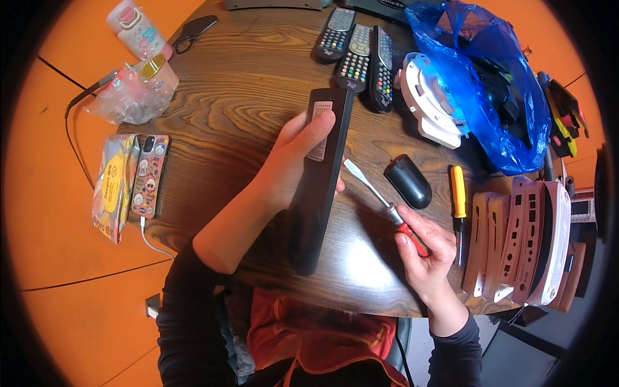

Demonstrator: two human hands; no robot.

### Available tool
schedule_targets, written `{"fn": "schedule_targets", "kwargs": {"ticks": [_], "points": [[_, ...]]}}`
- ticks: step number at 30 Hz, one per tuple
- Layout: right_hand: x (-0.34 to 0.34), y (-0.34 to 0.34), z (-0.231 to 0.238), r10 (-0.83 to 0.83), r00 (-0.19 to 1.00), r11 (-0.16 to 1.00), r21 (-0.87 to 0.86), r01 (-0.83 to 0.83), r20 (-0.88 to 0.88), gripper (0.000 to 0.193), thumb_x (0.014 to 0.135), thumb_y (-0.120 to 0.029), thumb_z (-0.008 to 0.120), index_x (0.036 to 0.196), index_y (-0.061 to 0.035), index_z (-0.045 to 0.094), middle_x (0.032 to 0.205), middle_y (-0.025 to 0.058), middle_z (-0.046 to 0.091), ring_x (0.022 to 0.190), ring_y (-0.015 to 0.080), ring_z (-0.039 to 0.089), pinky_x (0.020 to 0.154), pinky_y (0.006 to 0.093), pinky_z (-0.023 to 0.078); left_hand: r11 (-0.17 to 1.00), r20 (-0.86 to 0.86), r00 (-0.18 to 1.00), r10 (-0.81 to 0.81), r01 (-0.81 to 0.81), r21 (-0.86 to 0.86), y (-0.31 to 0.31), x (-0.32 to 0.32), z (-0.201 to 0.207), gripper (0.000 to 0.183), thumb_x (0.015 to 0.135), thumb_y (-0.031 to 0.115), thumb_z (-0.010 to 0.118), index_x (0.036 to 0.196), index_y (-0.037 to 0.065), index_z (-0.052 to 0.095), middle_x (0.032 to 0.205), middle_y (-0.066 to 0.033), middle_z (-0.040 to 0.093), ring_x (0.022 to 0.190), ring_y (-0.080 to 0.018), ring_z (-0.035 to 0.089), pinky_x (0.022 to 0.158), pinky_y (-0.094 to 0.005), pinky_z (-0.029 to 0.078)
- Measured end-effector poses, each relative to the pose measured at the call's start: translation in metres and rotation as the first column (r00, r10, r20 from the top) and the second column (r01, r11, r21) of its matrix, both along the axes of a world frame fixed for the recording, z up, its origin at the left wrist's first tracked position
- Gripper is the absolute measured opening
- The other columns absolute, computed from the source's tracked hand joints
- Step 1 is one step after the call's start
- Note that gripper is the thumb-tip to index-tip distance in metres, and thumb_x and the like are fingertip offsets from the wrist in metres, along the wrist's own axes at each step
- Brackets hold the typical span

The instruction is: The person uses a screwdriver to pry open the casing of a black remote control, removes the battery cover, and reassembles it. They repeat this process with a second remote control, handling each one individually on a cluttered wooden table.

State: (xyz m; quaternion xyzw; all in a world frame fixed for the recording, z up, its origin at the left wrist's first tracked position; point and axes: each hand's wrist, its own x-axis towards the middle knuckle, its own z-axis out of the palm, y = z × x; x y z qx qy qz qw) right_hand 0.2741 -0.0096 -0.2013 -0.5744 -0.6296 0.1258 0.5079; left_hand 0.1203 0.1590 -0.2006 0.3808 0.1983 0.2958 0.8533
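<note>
Black remote [316, 206] raised at near centre, left hand [290, 158] clamped around it.
I observe the right hand [431, 258] apart, gripping a red-handled screwdriver [394, 211], tip far-left; black cover [409, 182] right of its shaft, three remotes [356, 61] far.

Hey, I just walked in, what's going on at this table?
A person's left hand holds a long, black plastic, remote-like device with its pale label showing. Their right hand grips a red-handled metal flat-blade screwdriver, its tip close to the device's side; whether they touch is unclear. A rounded black object and a yellow-handled screwdriver lie nearby on the brown wood-grain table, with three dark, button-covered remotes farther away.
</note>
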Motion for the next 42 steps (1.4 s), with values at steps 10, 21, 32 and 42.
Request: {"fn": "schedule_targets", "kwargs": {"ticks": [10,21,32,42], "points": [[0.001,-0.002,0.000,0.009,1.000,1.000,-0.005,-0.009,0.009,0.039,0.070,0.000,0.069,0.108,-0.0038,0.063,0.064,0.0070,0.058,0.048,0.0111,0.049,0.046,0.0231,0.040,0.999,-0.058,0.998,0.018,-0.016,0.030,-0.003,0.003,0.003,0.032,0.087,0.036,0.055,0.092,0.006,0.045,0.066,-0.0056,0.051,0.045,-0.0142,0.054,0.038,-0.0272,0.049],[-0.001,-0.009,0.013,-0.027,0.982,0.997,-0.066,0.040,0.187,0.038,0.071,-0.001,0.068,0.108,-0.0051,0.064,0.058,0.0050,0.055,0.046,0.0121,0.050,0.045,0.0247,0.042,0.977,-0.115,0.990,0.084,-0.059,0.203,-0.007,-0.001,0.010,0.031,0.086,0.030,0.059,0.097,0.004,0.047,0.073,-0.0037,0.052,0.055,-0.0116,0.056,0.043,-0.0270,0.051],[0.010,-0.004,0.013,0.041,0.998,0.986,-0.157,-0.048,-0.046,0.037,0.073,-0.002,0.068,0.110,-0.0063,0.063,0.071,0.0098,0.064,0.058,0.0147,0.061,0.055,0.0235,0.047,0.950,-0.195,0.971,0.136,-0.072,0.304,-0.010,0.001,0.016,0.030,0.086,0.027,0.058,0.099,0.002,0.047,0.075,-0.0042,0.053,0.059,-0.0098,0.056,0.047,-0.0242,0.051],[0.003,-0.003,0.002,-0.091,0.954,0.995,-0.022,0.102,0.286,0.039,0.071,-0.003,0.069,0.109,-0.0082,0.064,0.052,0.0010,0.045,0.041,0.0113,0.044,0.039,0.0273,0.039,0.949,-0.299,0.929,0.220,-0.133,0.286,-0.014,0.008,0.011,0.030,0.086,0.026,0.059,0.099,0.002,0.047,0.076,-0.0038,0.053,0.060,-0.0096,0.055,0.048,-0.0250,0.051]]}}
